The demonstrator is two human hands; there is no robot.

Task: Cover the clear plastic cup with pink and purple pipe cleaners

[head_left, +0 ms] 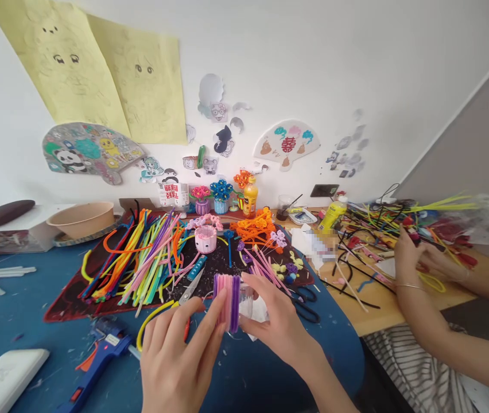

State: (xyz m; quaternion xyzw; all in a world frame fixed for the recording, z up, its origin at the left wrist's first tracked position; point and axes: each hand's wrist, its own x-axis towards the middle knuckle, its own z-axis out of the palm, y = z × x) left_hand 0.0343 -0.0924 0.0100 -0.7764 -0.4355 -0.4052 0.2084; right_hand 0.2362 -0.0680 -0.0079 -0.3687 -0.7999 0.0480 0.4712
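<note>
Between my hands is a small clear plastic cup, its side partly covered with upright pink and purple pipe cleaners. My left hand presses its fingers against the pink strips from the left. From the right, my right hand grips the clear cup, thumb and fingers on opposite edges. Behind the cup lies white tissue, partly hidden. Scissors and a blue glue gun lie to the left. Farther back stands a finished pink pipe-cleaner pot with a face.
Bundles of coloured pipe cleaners spread over a dark mat. Orange pipe-cleaner flowers, a juice bottle and black-handled scissors lie around. A white case is front left. At right, another person's hands work over pipe cleaners.
</note>
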